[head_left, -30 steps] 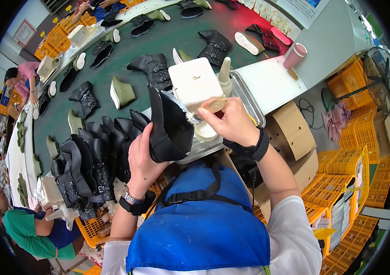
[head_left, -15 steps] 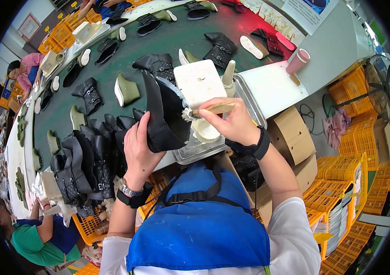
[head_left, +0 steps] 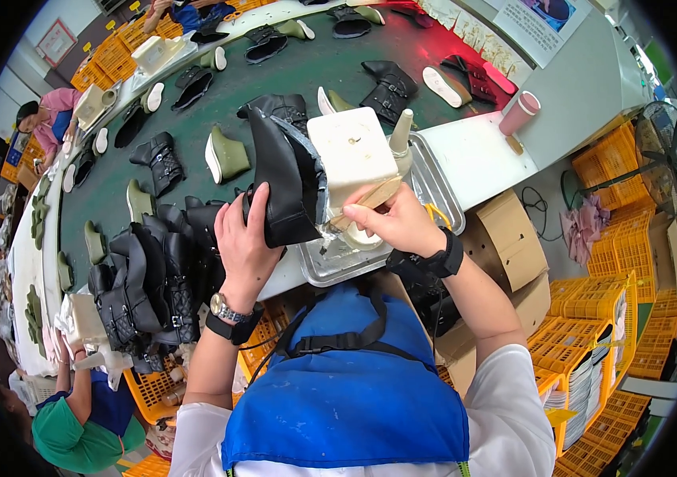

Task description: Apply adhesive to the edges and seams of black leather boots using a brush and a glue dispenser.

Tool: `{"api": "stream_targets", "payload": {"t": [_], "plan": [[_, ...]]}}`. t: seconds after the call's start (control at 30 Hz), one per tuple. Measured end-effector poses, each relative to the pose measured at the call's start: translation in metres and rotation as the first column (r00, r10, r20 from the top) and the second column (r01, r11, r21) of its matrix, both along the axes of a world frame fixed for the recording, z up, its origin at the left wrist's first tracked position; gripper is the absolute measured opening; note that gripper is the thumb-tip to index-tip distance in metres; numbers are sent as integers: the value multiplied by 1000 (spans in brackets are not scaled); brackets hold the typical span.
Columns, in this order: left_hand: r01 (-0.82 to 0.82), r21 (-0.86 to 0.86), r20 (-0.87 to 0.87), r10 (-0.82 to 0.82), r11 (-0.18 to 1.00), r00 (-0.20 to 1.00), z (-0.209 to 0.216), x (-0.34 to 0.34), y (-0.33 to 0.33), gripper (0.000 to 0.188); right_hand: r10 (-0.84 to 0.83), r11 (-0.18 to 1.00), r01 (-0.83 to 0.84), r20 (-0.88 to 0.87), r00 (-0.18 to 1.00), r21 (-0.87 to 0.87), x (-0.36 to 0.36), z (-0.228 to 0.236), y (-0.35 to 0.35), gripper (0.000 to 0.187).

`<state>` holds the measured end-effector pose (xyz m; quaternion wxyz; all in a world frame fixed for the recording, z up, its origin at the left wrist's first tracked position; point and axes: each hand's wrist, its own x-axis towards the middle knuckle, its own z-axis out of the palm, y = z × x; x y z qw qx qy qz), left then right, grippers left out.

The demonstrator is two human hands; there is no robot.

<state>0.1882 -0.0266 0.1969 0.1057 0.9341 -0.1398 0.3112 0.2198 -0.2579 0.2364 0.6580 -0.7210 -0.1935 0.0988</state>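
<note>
My left hand grips a black boot upper by its lower side, its opening turned to the right with a whitish-grey edge. A wooden-handled brush is pinched in my right hand; its bristle end is at the near right edge of the boot upper, partly hidden. Below the brush sits a small white pot. A white block-shaped container and a pale bottle with a tapered nozzle stand by a clear tray.
Black boot uppers are heaped at the left. Green wedge soles and more boots lie on the green conveyor. A pink cup stands at the right. Cardboard boxes, yellow crates and a fan are beyond. Co-workers are at the left.
The brush has moved down along the boot upper's edge toward the pot. The boot upper has tilted and shifted slightly right. Conveyor items have drifted a little right.
</note>
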Motion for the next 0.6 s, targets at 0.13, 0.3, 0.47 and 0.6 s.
{"api": "stream_targets", "payload": {"t": [0.13, 0.3, 0.47, 0.6], "plan": [[7, 13, -38, -6, 1000, 999, 5, -4, 2, 84, -33, 999, 36, 83, 996, -31, 8, -10, -4, 14], [104, -134, -121, -121, 985, 985, 9, -13, 2, 85, -136, 982, 180, 460, 878, -53, 23, -13, -5, 11], [182, -176, -169, -212, 968, 963, 8, -18, 3, 83, -152, 972, 230, 623, 767, -46, 32, -11, -4, 9], [172, -275, -233, -239, 946, 943, 2, -14, 10, 82, -188, 973, 232, 568, 801, -6, 30, -17, -3, 9]]}}
